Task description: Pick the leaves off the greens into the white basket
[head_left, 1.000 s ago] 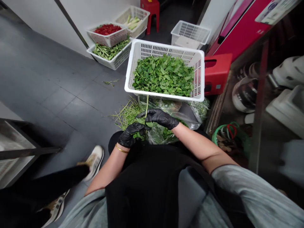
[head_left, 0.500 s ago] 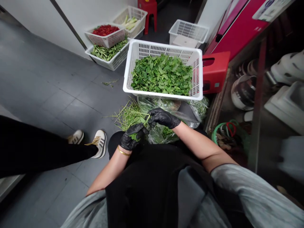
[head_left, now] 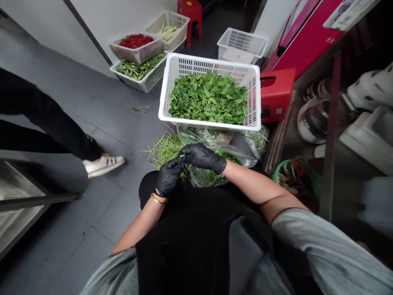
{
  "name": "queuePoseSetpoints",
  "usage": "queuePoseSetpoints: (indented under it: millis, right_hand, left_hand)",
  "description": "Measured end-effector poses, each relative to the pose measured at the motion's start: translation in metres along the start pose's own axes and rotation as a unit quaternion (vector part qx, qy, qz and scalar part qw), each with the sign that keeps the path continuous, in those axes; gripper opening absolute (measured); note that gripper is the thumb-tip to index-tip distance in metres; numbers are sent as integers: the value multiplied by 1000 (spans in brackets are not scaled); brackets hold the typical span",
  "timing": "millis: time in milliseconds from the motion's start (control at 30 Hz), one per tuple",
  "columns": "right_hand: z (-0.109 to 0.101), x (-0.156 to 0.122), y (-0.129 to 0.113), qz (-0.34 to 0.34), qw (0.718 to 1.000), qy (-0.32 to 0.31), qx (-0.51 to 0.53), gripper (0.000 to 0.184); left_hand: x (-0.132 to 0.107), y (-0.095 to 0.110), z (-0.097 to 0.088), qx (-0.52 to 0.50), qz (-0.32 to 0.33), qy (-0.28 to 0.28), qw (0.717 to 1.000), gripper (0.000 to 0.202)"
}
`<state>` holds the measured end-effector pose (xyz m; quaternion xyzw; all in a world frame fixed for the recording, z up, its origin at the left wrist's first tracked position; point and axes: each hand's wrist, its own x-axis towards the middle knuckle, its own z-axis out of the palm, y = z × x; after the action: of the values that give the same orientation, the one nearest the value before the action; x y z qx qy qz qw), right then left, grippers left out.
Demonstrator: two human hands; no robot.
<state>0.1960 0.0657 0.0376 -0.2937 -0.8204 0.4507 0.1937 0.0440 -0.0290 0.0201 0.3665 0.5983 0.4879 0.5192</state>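
Observation:
Both my hands wear black gloves and meet in front of my lap, fingers closed and fingertips touching. My left hand point(head_left: 168, 177) is wrapped round some leafy greens point(head_left: 183, 175), mostly hidden by the glove. Pinched at the fingertips of my right hand point(head_left: 202, 157) is a small green sprig, barely showing. Just beyond the hands lies a pile of thin green stems point(head_left: 166, 149). A clear plastic bag point(head_left: 196, 177) with more greens sits below my right hand. Farther off stands a white plastic basket point(head_left: 211, 123) holding a broad heap of picked leaves point(head_left: 208, 98).
A red stool point(head_left: 278, 94) is beside the basket. Beyond it are crates of green vegetables point(head_left: 139, 69), red chillies point(head_left: 136, 41) and pale stalks point(head_left: 168, 32). Another person's leg and shoe point(head_left: 104, 164) are at left. Metal shelving point(head_left: 333, 123) stands close on my right.
My right hand has moved slightly left and down, closer to my left hand; the sprig between them shows less. The other person has stepped to the left, uncovering a metal rack.

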Motion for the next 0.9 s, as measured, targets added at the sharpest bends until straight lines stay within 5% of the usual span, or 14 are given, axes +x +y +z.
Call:
queuePoseSetpoints:
  millis: [200,267,333,433,500,600,700,800,900]
  right_hand:
    - [-29,24,25,49,975,216,-5,21]
    - [-35,19,20,32,981,181,61,27]
    - [-30,9,11,-22,992,79,96,27]
    - [-8,-1,2,-46,998,-15,49,18]
    - [7,1,3,-2,999,-9,32,7]
    - [12,11,11,79,984,1,162,26]
    - [-7,18,20,124,919,84,364,40]
    - [-30,15,27,112,862,215,445,44]
    - [-25,5,25,139,891,173,397,44]
  left_hand:
    - [-9,5,-8,-49,2,-15,999,25]
    - [-8,7,-11,-42,7,-4,999,24]
    - [-5,6,-12,-18,4,7,1000,23]
    - [1,0,-11,15,-7,27,999,23]
    - [3,-3,-9,19,-17,32,999,25]
    - [3,-2,-8,-1,-17,34,999,28]
    - [1,2,-10,-40,-28,9,999,23]
    - [3,-1,-14,-174,-71,-32,982,17]
    - [13,-11,-14,-282,-103,-34,953,17]
